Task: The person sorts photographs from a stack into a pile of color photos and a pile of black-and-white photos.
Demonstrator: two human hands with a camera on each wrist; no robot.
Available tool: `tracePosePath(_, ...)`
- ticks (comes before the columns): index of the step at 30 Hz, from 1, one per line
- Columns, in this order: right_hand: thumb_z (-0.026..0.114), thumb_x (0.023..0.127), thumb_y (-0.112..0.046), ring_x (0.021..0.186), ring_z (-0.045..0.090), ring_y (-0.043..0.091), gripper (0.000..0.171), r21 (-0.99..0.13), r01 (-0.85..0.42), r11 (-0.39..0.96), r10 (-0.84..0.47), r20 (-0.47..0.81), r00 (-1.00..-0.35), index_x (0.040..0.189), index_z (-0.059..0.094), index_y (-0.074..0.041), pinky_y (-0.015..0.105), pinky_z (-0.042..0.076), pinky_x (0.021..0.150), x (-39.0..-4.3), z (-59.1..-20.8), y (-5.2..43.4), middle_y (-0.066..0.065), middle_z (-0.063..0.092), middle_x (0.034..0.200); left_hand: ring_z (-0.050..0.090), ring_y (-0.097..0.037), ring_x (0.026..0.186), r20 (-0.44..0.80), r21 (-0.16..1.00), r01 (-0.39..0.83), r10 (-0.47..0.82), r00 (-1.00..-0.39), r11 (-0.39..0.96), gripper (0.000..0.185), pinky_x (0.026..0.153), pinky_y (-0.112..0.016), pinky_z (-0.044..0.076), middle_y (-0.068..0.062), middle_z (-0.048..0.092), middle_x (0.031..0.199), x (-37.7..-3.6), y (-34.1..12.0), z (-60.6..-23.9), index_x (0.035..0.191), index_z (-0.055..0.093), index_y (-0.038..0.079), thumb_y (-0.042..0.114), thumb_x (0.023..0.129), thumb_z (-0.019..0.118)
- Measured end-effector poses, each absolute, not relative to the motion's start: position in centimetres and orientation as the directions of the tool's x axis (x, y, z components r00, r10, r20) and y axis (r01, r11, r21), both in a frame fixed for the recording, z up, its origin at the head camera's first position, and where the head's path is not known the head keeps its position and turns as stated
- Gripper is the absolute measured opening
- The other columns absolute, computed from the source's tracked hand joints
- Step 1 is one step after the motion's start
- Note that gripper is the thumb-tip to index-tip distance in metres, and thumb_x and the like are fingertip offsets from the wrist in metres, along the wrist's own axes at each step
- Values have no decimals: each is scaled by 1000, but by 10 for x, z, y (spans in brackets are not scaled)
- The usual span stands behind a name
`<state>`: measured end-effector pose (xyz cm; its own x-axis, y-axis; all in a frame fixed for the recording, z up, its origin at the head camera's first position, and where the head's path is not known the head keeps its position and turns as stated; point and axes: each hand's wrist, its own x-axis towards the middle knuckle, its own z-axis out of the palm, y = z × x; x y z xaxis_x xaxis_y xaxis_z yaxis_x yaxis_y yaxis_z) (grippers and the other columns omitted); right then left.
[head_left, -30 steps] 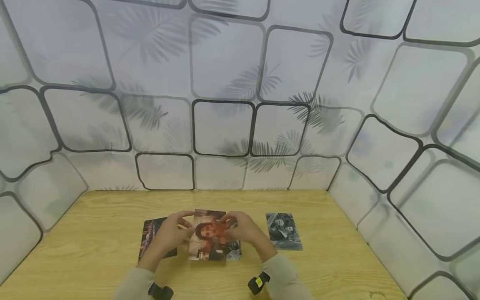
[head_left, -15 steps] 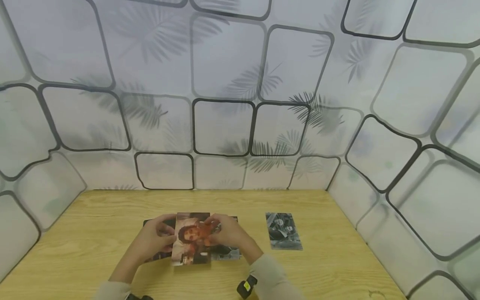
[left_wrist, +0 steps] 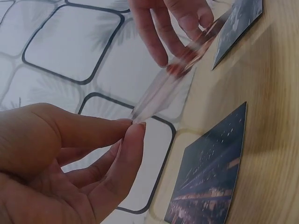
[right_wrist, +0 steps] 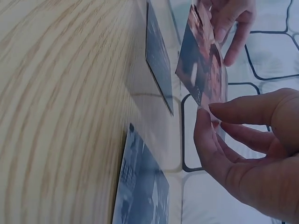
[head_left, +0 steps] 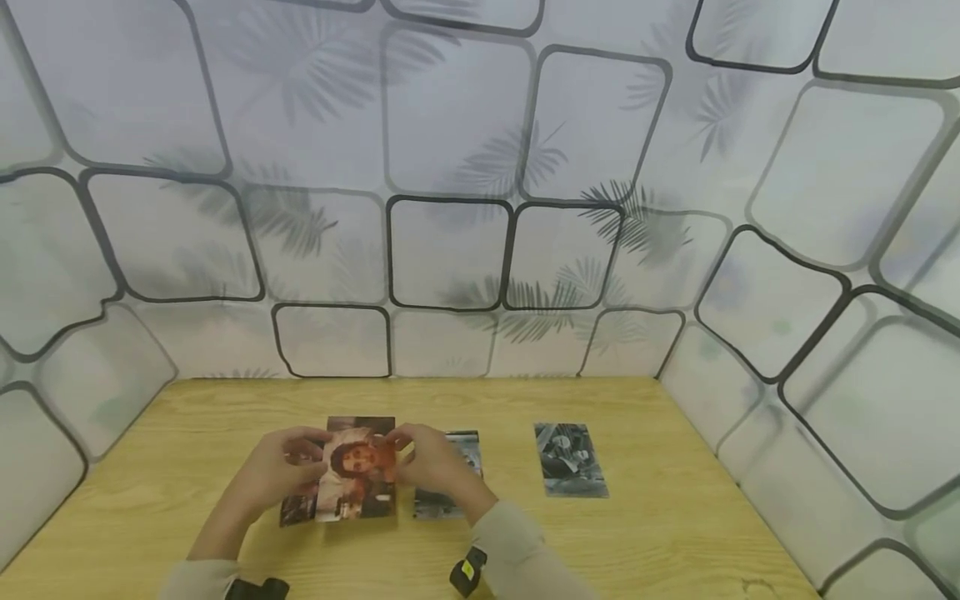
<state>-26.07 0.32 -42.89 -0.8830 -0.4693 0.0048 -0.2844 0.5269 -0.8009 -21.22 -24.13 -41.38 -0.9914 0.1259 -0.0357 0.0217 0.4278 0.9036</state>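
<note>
Both hands hold one colour portrait photo (head_left: 356, 475) a little above the wooden table (head_left: 660, 500). My left hand (head_left: 309, 457) pinches its left edge between thumb and forefinger (left_wrist: 133, 140). My right hand (head_left: 401, 446) pinches the right edge, thumb below and fingers above (right_wrist: 243, 109). The held photo (left_wrist: 168, 84) hangs over a dark photo (head_left: 296, 508) that lies flat and is mostly hidden. In the left wrist view that dark photo (left_wrist: 210, 177) shows fully.
Two more photos lie flat: a dark one (head_left: 453, 467) just right of the hands and a grey one (head_left: 570, 458) further right. Patterned white walls (head_left: 450, 250) close in the table at the back and both sides.
Both hands have carried the portrait photo to the left, from above the middle photo to above the left dark photo. The middle photo is now uncovered.
</note>
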Motion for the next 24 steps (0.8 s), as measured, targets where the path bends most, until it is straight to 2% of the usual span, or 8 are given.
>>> tracePosePath(7,79,85,4,82,72,12,45,-839,-281,467,-481,26,-877,127,67,-6,23,58,62,-263,-430,-10,9,64,117,72,-23,95,-52,900,8,126,-991,435,50,72,-31,66,-25,63,113,-213,-254,-415,141,50,-13,-4,94,66)
tracePosePath(18,76,83,10,82,70,12,49,-856,-266,444,-484,20,-875,129,67,-4,22,59,66,-267,-436,-29,11,64,122,71,-20,87,-90,891,-35,100,-991,453,47,70,-32,66,-27,61,113,-216,-271,-423,138,51,-16,-8,93,65)
tracePosePath(24,75,80,14,82,70,13,50,-862,-270,429,-466,45,-884,127,67,-2,20,59,65,-268,-443,-43,12,65,125,72,-21,88,-69,871,-24,74,-995,491,48,70,-30,66,-31,63,113,-218,-278,-431,136,51,-19,-10,90,64)
